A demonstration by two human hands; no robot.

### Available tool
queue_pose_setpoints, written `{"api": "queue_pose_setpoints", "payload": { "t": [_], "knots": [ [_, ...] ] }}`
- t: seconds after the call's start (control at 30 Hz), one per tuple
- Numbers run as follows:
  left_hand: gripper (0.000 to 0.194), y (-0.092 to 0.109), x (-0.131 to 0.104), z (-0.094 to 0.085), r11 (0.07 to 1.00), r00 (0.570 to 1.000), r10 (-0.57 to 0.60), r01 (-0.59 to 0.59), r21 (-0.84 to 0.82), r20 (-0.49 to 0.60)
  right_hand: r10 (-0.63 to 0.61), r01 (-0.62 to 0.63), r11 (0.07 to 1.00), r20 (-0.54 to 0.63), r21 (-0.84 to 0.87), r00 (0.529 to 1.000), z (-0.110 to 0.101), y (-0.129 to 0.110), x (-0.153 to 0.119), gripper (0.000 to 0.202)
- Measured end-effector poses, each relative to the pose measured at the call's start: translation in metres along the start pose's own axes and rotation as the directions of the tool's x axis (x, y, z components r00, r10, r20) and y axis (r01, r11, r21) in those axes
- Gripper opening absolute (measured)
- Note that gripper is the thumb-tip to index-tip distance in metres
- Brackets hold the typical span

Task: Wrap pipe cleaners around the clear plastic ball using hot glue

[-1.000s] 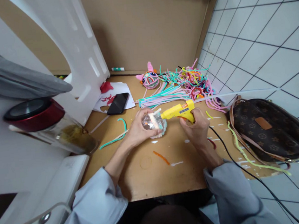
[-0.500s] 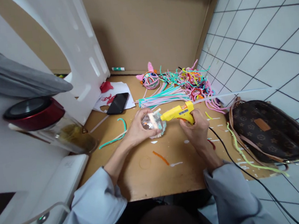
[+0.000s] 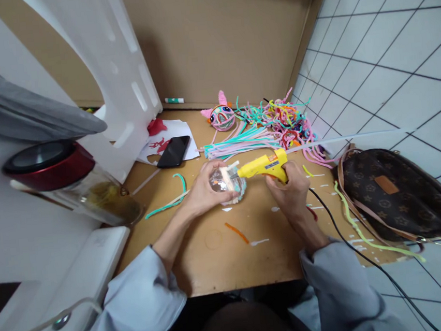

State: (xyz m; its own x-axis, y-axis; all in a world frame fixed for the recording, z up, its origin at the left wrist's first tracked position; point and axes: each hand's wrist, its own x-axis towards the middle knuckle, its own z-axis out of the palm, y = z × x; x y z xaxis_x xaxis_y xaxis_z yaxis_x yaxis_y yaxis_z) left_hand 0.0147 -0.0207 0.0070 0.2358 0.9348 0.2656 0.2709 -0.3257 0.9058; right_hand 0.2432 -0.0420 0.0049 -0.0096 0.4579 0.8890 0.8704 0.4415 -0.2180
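Note:
My left hand (image 3: pixel 208 190) is closed around a clear plastic ball (image 3: pixel 218 180), partly wrapped in cream and mint fuzzy pipe cleaners. The fingers of my right hand (image 3: pixel 289 186) wrap round the handle of a yellow hot glue gun (image 3: pixel 261 166). Its nozzle points left and meets the ball at the cream strip, though I cannot tell whether it touches. A long translucent glue stick (image 3: pixel 342 138) juts from the back of the gun. On the table below lies a short orange pipe cleaner (image 3: pixel 237 233). Mint and cream pipe cleaners (image 3: pixel 167 204) rest left of my left hand.
Behind my hands lie a pipe cleaner bundle (image 3: pixel 242 143), a tangled heap (image 3: pixel 284 115) and a decorated ball with pink ears (image 3: pixel 222 117). A phone (image 3: pixel 174 151) and glass bottle (image 3: pixel 106 197) stand left. At right are a brown handbag (image 3: pixel 402 189) and the gun's black cord (image 3: pixel 344 239).
Both hands, the ball and the glue gun stay almost in place. The view has shifted very slightly.

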Motion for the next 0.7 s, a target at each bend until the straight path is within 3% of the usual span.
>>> {"api": "queue_pose_setpoints", "payload": {
  "t": [0.37,0.7],
  "knots": [
    [0.069,-0.0007,-0.0002,0.0004,1.0,1.0,0.009,-0.009,-0.014,0.026,0.063,-0.061,0.997,0.038,-0.043,0.997,-0.0016,0.0009,-0.0013,0.017],
    [0.069,0.0013,0.0005,-0.0023,1.0,1.0,-0.008,0.008,-0.013,0.007,0.047,-0.046,0.998,0.013,-0.031,0.999,-0.0011,-0.0016,-0.0002,0.018]
  ]
}}
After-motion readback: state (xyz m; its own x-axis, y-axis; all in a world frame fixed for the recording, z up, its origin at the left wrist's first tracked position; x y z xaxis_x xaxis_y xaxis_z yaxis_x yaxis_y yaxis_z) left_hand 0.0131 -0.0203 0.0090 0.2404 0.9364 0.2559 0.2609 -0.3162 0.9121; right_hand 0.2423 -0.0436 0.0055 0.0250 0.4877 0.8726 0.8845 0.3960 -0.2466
